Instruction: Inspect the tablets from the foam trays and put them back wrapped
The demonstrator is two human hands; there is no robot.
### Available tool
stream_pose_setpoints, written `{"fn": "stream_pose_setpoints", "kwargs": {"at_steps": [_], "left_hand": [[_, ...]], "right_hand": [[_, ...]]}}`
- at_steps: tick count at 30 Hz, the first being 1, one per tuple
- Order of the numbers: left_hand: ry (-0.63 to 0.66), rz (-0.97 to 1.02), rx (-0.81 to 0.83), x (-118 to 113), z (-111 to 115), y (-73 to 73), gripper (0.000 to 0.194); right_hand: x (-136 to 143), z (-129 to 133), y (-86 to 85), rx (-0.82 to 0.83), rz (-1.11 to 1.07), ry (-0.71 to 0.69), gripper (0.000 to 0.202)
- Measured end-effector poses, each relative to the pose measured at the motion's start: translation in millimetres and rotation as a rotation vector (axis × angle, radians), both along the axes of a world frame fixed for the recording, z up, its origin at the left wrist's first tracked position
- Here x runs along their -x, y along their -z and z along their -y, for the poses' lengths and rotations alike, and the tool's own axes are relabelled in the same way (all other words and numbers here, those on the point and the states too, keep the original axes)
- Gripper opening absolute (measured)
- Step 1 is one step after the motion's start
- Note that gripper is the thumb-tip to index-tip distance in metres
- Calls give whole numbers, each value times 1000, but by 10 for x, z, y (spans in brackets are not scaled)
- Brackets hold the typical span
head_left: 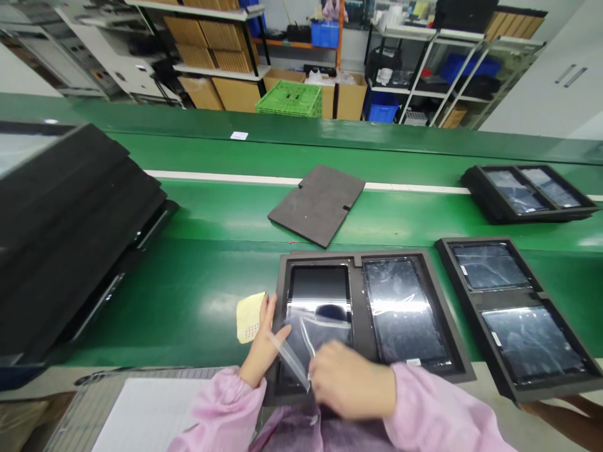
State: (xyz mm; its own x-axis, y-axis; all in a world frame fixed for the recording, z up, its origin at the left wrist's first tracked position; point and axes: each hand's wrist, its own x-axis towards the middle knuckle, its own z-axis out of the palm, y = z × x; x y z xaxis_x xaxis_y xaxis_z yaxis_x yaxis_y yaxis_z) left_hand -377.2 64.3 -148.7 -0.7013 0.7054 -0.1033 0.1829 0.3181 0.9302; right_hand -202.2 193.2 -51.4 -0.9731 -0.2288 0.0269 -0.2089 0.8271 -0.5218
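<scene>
The right hand (pixel 351 380) pinches a clear protective film (pixel 301 351) and holds it partly lifted off the screen panel (pixel 320 301) in the left pocket of the nearest foam tray (pixel 362 295); the grip is clenched on the film's lower edge, seemingly so that it comes away at a shallow angle. The left hand (pixel 264 348) lies flat on the tray's left rim with its fingers spread, gripping nothing, apparently steadying the tray against the pull. The film curls loose between the two hands, its far part apparently down on the glass.

In the same tray's right pocket, a second panel (pixel 405 307) keeps its wrinkled film. Just left of the tray lies a small yellow cloth (pixel 249 317) on the green bench (pixel 198 282), within the left hand's reach. Beyond the tray rests a loose foam sheet (pixel 318 204). To the tray's right sits a second tray (pixel 513 320) with two filmed panels, and farther back a third (pixel 530 191). Well left of the tray, a slanted stack of black foam (pixel 66 238) leans on the bench. Another person's hand (pixel 565 414) shows below the second tray.
</scene>
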Motion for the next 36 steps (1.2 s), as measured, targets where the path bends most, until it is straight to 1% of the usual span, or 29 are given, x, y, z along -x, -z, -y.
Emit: {"fn": "stream_pose_setpoints", "kwargs": {"at_steps": [1,2,3,4,5,6,7,8,9,11,12,13,14,16,18,19,20,23,24,25,26,27,29,30,31,33,34,35,36], "left_hand": [[31,-22,-23,6,30,28,33],[63,-27,-42,16,57,56,18],[86,-17,-56,32,75,82,19],[95,-3,-64,55,79,103,24],[87,7,-64,86,65,119,25],[72,5,-57,124,30,125,21],[51,-11,-50,168,-25,120,16],[29,-38,-45,215,-98,105,17],[15,-65,-42,261,-182,78,31],[15,-81,-46,341,-354,4,65],[26,-67,-47,370,-427,-37,77],[35,-38,-40,388,-484,-75,84],[41,1,-27,397,-525,-109,88],[28,74,-2,391,-558,-159,92],[6,118,28,371,-554,-186,97],[0,130,45,362,-547,-194,99],[-3,134,66,356,-541,-202,100],[0,121,144,351,-536,-233,99],[1,119,167,350,-538,-247,98],[3,121,185,347,-541,-261,97],[4,126,197,343,-543,-274,96],[4,133,204,338,-543,-285,95],[-4,156,212,335,-536,-295,93],[-13,170,213,341,-530,-293,94],[-22,187,212,352,-524,-287,95],[-50,201,218,374,-519,-275,98],[-78,163,236,371,-524,-277,100],[-120,74,258,347,-535,-288,102],[-169,-63,277,290,-554,-309,102]], "right_hand": [[-126,94,-53,153,-26,-53,19],[-239,130,-84,304,-65,-45,20],[-335,110,-86,405,-121,77,21],[-413,49,-55,436,-174,242,23],[-476,-36,8,390,-217,402,25],[-524,-123,95,281,-238,522,28],[-562,-193,196,152,-235,550,32],[-592,-234,299,36,-217,515,36],[-614,-243,391,-43,-188,423,39],[-635,-184,508,-97,-144,242,43],[-632,-140,529,-109,-135,185,43],[-618,-104,526,-128,-137,147,42],[-590,-87,506,-159,-147,127,42],[-493,-126,446,-248,-183,136,36],[-335,-254,403,-309,-235,188,22],[-235,-340,397,-296,-250,235,14],[-125,-435,403,-231,-243,308,11],[221,-715,462,92,-123,598,18],[315,-791,481,174,-76,673,21],[382,-849,493,224,-44,721,26],[413,-884,493,245,-29,740,31],[403,-895,478,250,-23,735,33],[261,-850,412,271,-8,685,25],[141,-808,366,274,3,618,20],[2,-771,318,266,22,519,23],[-285,-766,224,217,81,297,39],[-413,-824,182,170,98,229,44],[-522,-930,143,94,91,241,45],[-607,-1083,110,-1,61,336,43]]}}
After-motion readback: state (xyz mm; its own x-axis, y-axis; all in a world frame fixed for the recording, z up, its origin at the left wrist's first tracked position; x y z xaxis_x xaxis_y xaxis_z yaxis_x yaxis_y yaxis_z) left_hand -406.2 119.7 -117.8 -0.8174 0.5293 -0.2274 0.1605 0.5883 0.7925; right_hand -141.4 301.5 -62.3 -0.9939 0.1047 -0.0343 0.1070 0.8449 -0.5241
